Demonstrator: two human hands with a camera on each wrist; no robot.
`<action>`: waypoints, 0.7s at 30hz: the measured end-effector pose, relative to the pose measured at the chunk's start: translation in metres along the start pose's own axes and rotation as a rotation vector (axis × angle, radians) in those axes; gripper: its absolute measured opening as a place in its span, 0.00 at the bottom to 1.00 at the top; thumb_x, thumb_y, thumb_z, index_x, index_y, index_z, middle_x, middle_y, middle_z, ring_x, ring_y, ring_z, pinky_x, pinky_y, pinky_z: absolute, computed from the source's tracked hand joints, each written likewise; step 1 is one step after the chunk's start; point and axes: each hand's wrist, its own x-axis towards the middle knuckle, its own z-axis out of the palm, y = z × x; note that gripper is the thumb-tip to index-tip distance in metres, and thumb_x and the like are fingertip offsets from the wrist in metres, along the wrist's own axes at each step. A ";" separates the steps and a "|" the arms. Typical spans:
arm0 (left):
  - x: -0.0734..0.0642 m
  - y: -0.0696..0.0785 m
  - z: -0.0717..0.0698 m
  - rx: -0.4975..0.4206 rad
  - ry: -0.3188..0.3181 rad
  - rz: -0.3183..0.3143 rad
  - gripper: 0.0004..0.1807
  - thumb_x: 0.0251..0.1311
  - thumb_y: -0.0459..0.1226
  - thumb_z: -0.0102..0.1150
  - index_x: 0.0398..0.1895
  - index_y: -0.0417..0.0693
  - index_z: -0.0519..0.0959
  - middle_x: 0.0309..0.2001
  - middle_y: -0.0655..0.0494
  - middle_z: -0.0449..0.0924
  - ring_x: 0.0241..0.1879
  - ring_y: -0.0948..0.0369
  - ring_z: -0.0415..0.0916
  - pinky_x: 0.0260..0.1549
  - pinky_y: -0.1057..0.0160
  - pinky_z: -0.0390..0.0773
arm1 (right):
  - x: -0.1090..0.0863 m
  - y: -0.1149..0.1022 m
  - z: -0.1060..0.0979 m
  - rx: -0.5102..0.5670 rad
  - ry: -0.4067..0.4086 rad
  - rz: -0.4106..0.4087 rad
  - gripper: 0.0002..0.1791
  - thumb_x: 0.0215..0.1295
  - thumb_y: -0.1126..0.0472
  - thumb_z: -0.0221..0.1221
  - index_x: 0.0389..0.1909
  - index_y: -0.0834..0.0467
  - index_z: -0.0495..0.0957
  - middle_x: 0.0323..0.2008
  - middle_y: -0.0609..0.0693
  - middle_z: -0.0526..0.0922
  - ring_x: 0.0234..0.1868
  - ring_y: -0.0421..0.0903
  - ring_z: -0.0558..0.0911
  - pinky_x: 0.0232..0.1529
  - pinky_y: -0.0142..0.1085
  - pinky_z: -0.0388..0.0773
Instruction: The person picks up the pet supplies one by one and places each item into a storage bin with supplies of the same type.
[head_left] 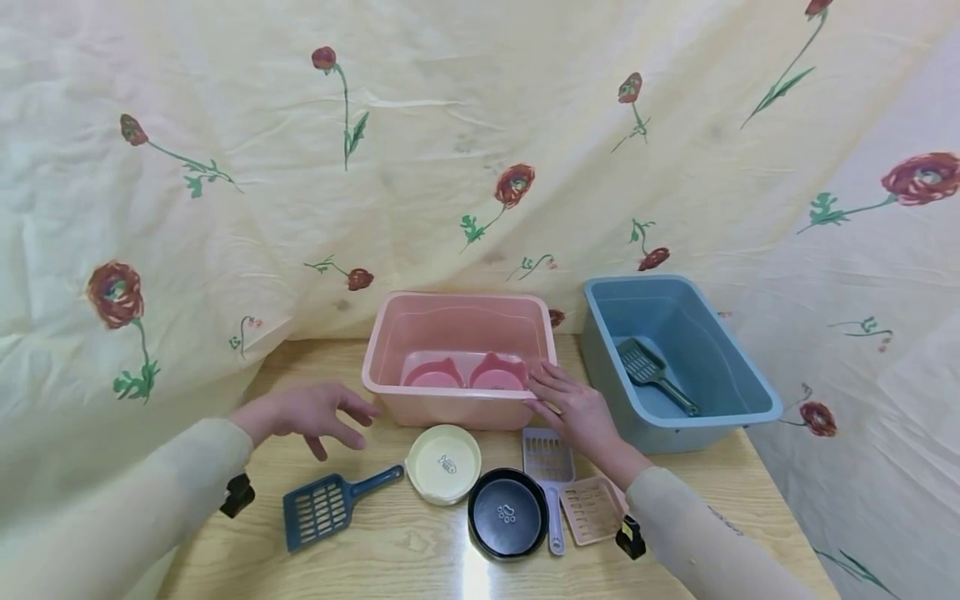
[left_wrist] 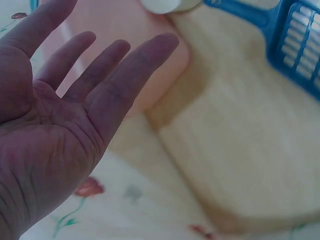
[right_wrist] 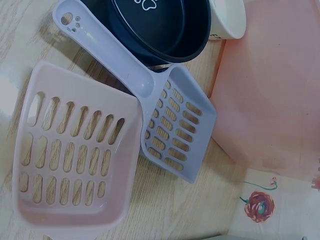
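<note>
My left hand hovers with spread fingers just left of a pink litter bin. In the left wrist view its palm faces the camera and holds nothing. At the bin's front right corner, my right hand lies with its fingers extended over the rim and its thumb lower, outside; whether it touches the rim is unclear. The right wrist view does not show that hand. Two pink cat-eared bowls, a left one and a right one, sit side by side inside the bin.
A blue bin at the right holds a dark green scoop. In front lie a blue scoop, a cream bowl, a black bowl, a lavender scoop and a pale pink scoop. Flowered cloth hangs behind.
</note>
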 end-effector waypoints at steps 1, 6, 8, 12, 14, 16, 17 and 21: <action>0.005 -0.005 0.004 -0.021 -0.004 -0.007 0.31 0.65 0.37 0.75 0.71 0.44 0.79 0.66 0.41 0.81 0.58 0.49 0.84 0.33 0.48 0.92 | 0.000 0.000 0.000 0.002 0.000 0.001 0.26 0.61 0.55 0.77 0.60 0.57 0.87 0.59 0.58 0.87 0.66 0.59 0.83 0.58 0.56 0.84; 0.028 -0.030 0.022 -0.140 -0.031 -0.033 0.34 0.67 0.38 0.73 0.74 0.43 0.75 0.70 0.38 0.77 0.60 0.48 0.82 0.37 0.46 0.92 | 0.000 0.000 -0.001 0.013 -0.002 0.004 0.26 0.61 0.55 0.77 0.60 0.57 0.87 0.59 0.58 0.87 0.67 0.59 0.83 0.57 0.57 0.84; 0.037 -0.038 0.028 -0.185 -0.034 -0.039 0.35 0.67 0.38 0.73 0.76 0.43 0.74 0.70 0.36 0.76 0.59 0.49 0.83 0.38 0.46 0.92 | 0.000 0.000 -0.001 0.010 -0.003 0.004 0.26 0.61 0.54 0.77 0.60 0.57 0.87 0.60 0.58 0.87 0.67 0.59 0.83 0.57 0.57 0.84; 0.051 -0.048 0.039 -0.247 -0.024 -0.065 0.37 0.68 0.36 0.70 0.78 0.41 0.69 0.69 0.36 0.77 0.57 0.48 0.85 0.40 0.46 0.91 | 0.001 0.000 -0.001 0.002 -0.005 0.003 0.27 0.60 0.54 0.77 0.60 0.57 0.87 0.61 0.57 0.86 0.67 0.59 0.83 0.57 0.56 0.84; 0.057 -0.050 0.043 -0.278 -0.014 -0.082 0.37 0.70 0.35 0.68 0.79 0.40 0.68 0.67 0.37 0.79 0.56 0.47 0.85 0.40 0.46 0.91 | 0.001 0.000 -0.001 0.004 -0.008 0.005 0.27 0.60 0.55 0.78 0.60 0.57 0.87 0.61 0.57 0.86 0.67 0.59 0.82 0.57 0.56 0.84; 0.063 -0.052 0.046 -0.313 -0.003 -0.095 0.36 0.71 0.35 0.67 0.80 0.40 0.68 0.65 0.39 0.80 0.56 0.46 0.85 0.40 0.46 0.91 | 0.001 -0.001 -0.001 0.002 -0.011 0.008 0.27 0.60 0.56 0.78 0.61 0.58 0.87 0.61 0.57 0.86 0.67 0.59 0.82 0.57 0.56 0.84; 0.066 -0.053 0.048 -0.331 0.001 -0.101 0.36 0.71 0.35 0.67 0.79 0.40 0.68 0.64 0.40 0.81 0.55 0.46 0.86 0.40 0.46 0.91 | 0.001 -0.001 -0.001 0.004 -0.014 0.012 0.27 0.60 0.56 0.78 0.61 0.57 0.87 0.61 0.57 0.86 0.67 0.59 0.82 0.58 0.56 0.84; 0.079 -0.057 0.055 -0.391 -0.008 -0.098 0.36 0.71 0.36 0.68 0.79 0.38 0.68 0.61 0.42 0.84 0.56 0.44 0.85 0.40 0.45 0.91 | 0.001 -0.002 -0.002 0.007 -0.022 0.017 0.27 0.62 0.55 0.77 0.62 0.57 0.86 0.61 0.56 0.86 0.68 0.58 0.82 0.58 0.55 0.84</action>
